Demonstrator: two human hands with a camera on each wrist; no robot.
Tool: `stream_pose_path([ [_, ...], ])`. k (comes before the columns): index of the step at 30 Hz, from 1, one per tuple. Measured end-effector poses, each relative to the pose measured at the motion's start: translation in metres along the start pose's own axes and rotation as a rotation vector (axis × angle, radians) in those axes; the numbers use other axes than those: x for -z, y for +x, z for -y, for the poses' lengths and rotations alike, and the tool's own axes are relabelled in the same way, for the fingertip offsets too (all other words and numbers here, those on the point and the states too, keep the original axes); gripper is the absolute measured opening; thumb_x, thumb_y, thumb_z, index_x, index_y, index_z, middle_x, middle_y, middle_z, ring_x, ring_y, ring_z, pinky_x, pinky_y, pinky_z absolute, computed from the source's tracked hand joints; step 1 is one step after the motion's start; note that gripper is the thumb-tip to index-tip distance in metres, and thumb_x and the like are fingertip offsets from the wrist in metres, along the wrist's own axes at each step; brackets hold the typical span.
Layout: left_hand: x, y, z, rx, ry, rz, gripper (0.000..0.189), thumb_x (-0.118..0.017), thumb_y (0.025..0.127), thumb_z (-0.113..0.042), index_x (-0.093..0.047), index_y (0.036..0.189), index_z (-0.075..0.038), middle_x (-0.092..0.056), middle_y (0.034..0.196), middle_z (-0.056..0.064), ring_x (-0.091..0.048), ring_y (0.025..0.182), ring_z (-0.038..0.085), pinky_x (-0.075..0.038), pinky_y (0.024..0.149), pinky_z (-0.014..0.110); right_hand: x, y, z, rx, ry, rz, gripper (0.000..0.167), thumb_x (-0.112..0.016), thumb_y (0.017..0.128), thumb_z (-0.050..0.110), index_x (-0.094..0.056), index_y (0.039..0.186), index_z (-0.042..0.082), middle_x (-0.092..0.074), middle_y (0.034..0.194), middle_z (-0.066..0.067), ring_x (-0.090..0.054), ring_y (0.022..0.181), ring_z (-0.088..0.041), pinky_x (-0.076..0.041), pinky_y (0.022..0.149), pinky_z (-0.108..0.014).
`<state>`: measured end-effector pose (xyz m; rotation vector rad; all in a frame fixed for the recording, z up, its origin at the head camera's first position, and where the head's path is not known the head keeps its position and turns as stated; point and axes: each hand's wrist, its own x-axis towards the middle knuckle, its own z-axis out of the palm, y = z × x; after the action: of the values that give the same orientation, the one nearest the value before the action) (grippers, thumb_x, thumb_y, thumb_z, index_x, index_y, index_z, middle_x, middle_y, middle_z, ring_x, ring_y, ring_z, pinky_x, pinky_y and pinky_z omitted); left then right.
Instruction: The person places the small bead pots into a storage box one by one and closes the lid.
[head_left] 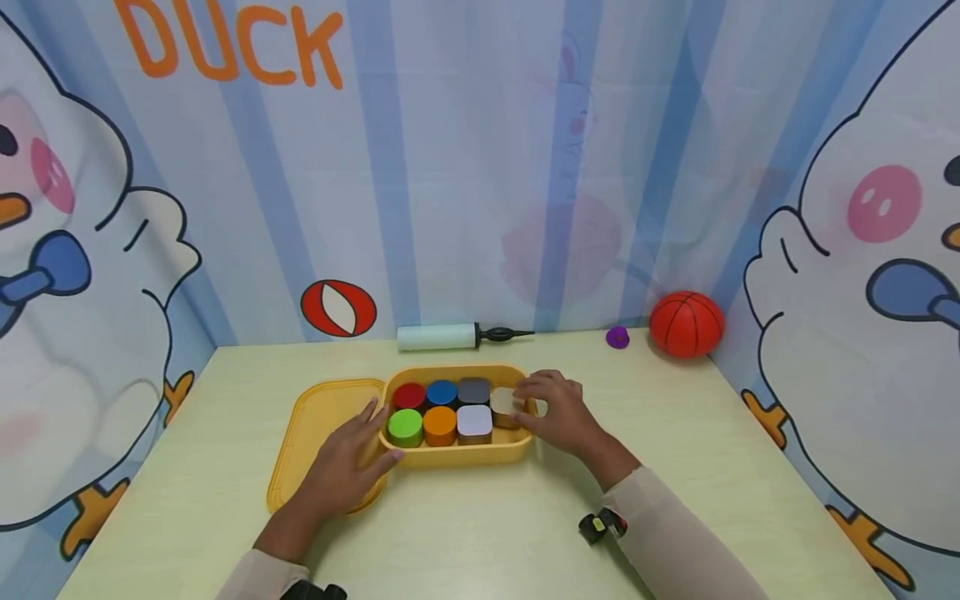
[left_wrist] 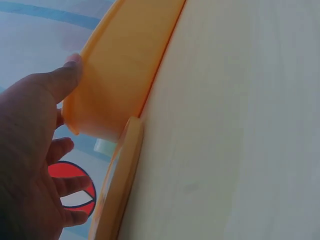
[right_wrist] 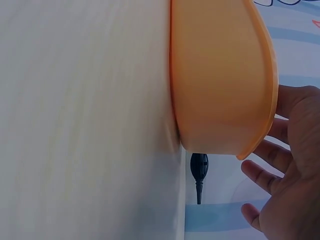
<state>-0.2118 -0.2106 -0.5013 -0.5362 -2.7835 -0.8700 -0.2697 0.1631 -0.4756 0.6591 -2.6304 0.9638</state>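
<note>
A yellow plastic box (head_left: 457, 457) stands on the table. In its back row are a red pot (head_left: 409, 395), a blue pot (head_left: 442, 392), a dark grey pot (head_left: 474, 389) and a cream pot (head_left: 503, 405). A green pot (head_left: 405, 427), an orange pot (head_left: 440, 426) and a pale lavender pot (head_left: 474, 423) fill the front row. My right hand (head_left: 557, 412) reaches over the box's right end and pinches the cream pot. At the left end, my left hand (head_left: 345, 464) touches the rim with fingers spread. Both wrist views show the box's outer wall (left_wrist: 120, 70), hiding the pots.
A yellow lid (head_left: 292, 467) lies left of the box, partly under my left hand. Behind the box is a pale hand pump (head_left: 438, 337) with a black nozzle. A purple piece (head_left: 618, 337) and a red ball (head_left: 687, 324) sit at the back right, against a printed curtain (head_left: 465, 167).
</note>
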Motion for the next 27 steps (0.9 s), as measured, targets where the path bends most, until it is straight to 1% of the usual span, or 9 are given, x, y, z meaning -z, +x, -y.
stream_pose_path([
  [4, 0.008, -0.001, 0.002, -0.007, 0.029, -0.004, 0.082, -0.071, 0.105, -0.047, -0.038, 0.170, -0.007, -0.035, 0.177, 0.021, -0.042, 0.158, 0.052, -0.036, 0.125, 0.076, 0.001, 0.001, 0.003, 0.008, 0.011, 0.004, 0.035, -0.088, 0.093, 0.023, -0.083, 0.122, 0.005, -0.078, 0.134, -0.011, -0.061, 0.136, -0.036, -0.037, 0.110, -0.069],
  [7, 0.014, -0.002, 0.005, -0.008, 0.031, -0.006, 0.085, -0.071, 0.105, -0.047, -0.036, 0.170, -0.004, -0.035, 0.177, 0.022, -0.041, 0.159, 0.051, -0.035, 0.126, 0.074, 0.001, 0.001, 0.007, 0.005, 0.010, 0.011, 0.035, -0.087, 0.094, 0.024, -0.083, 0.124, 0.005, -0.077, 0.135, -0.011, -0.059, 0.139, -0.036, -0.036, 0.110, -0.069],
  [11, 0.023, -0.003, 0.007, 0.018, 0.026, 0.001, 0.087, -0.070, 0.105, -0.049, -0.034, 0.170, -0.003, -0.034, 0.177, 0.023, -0.038, 0.160, 0.052, -0.033, 0.127, 0.074, 0.002, 0.000, 0.013, -0.016, 0.015, 0.022, 0.036, -0.086, 0.096, 0.024, -0.082, 0.127, 0.006, -0.075, 0.141, -0.012, -0.051, 0.148, -0.038, -0.032, 0.113, -0.072],
  [14, 0.032, -0.004, 0.010, 0.062, 0.037, 0.017, 0.088, -0.069, 0.106, -0.051, -0.034, 0.170, -0.003, -0.033, 0.177, 0.024, -0.037, 0.160, 0.054, -0.033, 0.126, 0.075, -0.001, -0.001, 0.020, -0.028, 0.029, 0.028, 0.038, -0.085, 0.097, 0.026, -0.081, 0.130, 0.008, -0.071, 0.146, -0.013, -0.045, 0.154, -0.039, -0.029, 0.116, -0.073],
  [16, 0.037, -0.005, 0.014, 0.092, 0.051, 0.028, 0.088, -0.068, 0.106, -0.052, -0.034, 0.170, -0.003, -0.033, 0.176, 0.026, -0.036, 0.160, 0.055, -0.032, 0.125, 0.079, -0.003, -0.002, 0.025, -0.023, 0.044, 0.025, 0.039, -0.085, 0.097, 0.028, -0.080, 0.131, 0.009, -0.070, 0.148, -0.013, -0.043, 0.155, -0.039, -0.029, 0.117, -0.073],
  [22, 0.047, -0.006, 0.027, 0.194, 0.136, 0.071, 0.092, -0.064, 0.105, -0.061, -0.036, 0.170, -0.003, -0.032, 0.176, 0.028, -0.035, 0.158, 0.059, -0.027, 0.117, 0.090, -0.015, -0.006, 0.044, 0.059, 0.063, 0.022, 0.038, -0.083, 0.098, 0.027, -0.080, 0.130, 0.008, -0.068, 0.147, -0.015, -0.048, 0.148, -0.040, -0.036, 0.112, -0.071],
  [25, 0.052, -0.005, 0.032, 0.233, 0.149, 0.085, 0.094, -0.063, 0.105, -0.063, -0.035, 0.170, -0.001, -0.029, 0.176, 0.032, -0.033, 0.158, 0.061, -0.025, 0.117, 0.091, -0.020, -0.009, 0.058, 0.077, 0.094, 0.046, 0.039, -0.083, 0.099, 0.026, -0.078, 0.133, 0.006, -0.066, 0.149, -0.017, -0.051, 0.147, -0.040, -0.040, 0.116, -0.070],
  [27, 0.053, -0.004, 0.035, 0.263, 0.158, 0.096, 0.096, -0.062, 0.104, -0.065, -0.033, 0.170, -0.001, -0.025, 0.176, 0.033, -0.030, 0.158, 0.062, -0.024, 0.118, 0.091, -0.024, -0.010, 0.068, 0.092, 0.116, 0.044, 0.040, -0.083, 0.099, 0.024, -0.077, 0.134, 0.005, -0.066, 0.149, -0.017, -0.054, 0.145, -0.038, -0.045, 0.119, -0.066],
])
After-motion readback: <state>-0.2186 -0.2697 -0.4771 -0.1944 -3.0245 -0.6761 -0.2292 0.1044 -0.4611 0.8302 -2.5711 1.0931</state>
